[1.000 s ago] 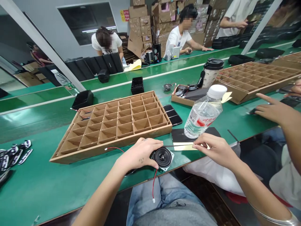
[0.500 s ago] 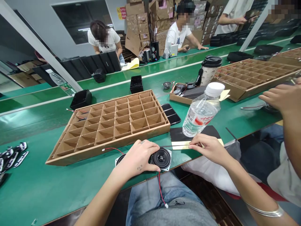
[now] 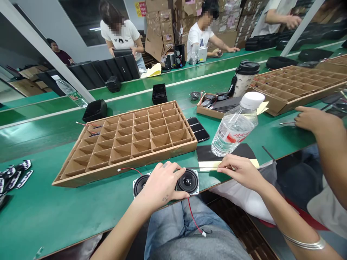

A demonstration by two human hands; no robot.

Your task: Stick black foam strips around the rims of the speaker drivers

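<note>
While left hand (image 3: 166, 183) grips speaker (image 3: 189, 181), right hand (image 3: 243, 171) pinching strip (image 3: 207, 168), 2nd speaker (image 3: 139, 185) shows more now.

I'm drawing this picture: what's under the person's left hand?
The left hand partly covers a left speaker and a right speaker, both round and black. Whatever lies beneath the palm can't be seen.

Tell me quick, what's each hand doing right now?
Left hand: partly closed, holding a speaker by its edges.
Right hand: closed, pinching a thin dark strip.
</note>
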